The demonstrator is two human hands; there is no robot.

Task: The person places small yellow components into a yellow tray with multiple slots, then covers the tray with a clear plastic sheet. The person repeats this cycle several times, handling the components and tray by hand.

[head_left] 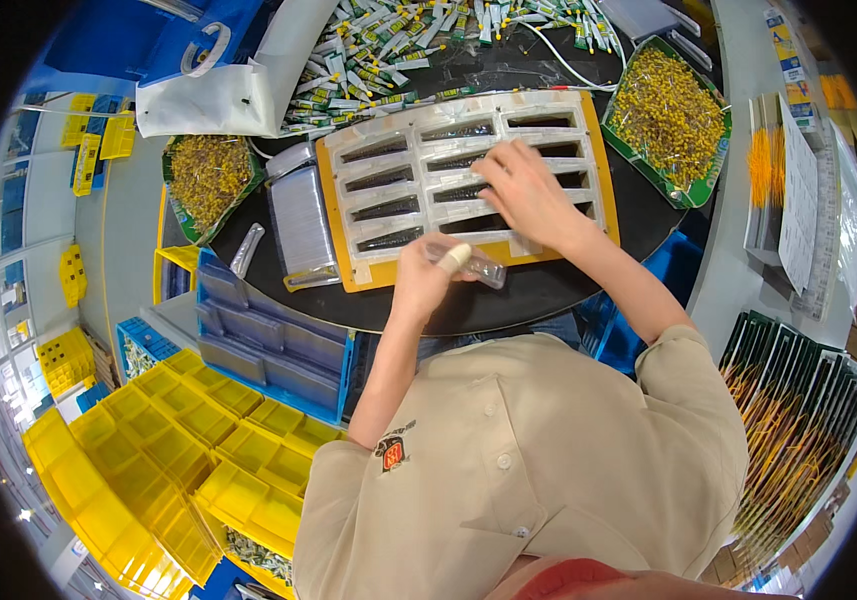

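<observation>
A clear plastic blister shell (489,272) is held by my left hand (424,272) at the front edge of a slotted fixture. A cream finger cot covers one of that hand's digits. The white fixture (423,170), on an orange-yellow board (384,274), has several dark slots in three columns. Above its middle slots my right hand (528,195) reaches in, fingers bent and slightly apart, tips at a slot's edge. Nothing shows between those fingers. My right palm hides some of the slots.
Small green-and-white tubes (368,60) with yellow caps pile up behind the fixture. Green trays of yellow-tipped pieces stand right (668,115) and left (210,180). Stacked clear shells (303,225) lie left of the board, beside a loose shell (247,250). Yellow bins (158,430) stand lower left.
</observation>
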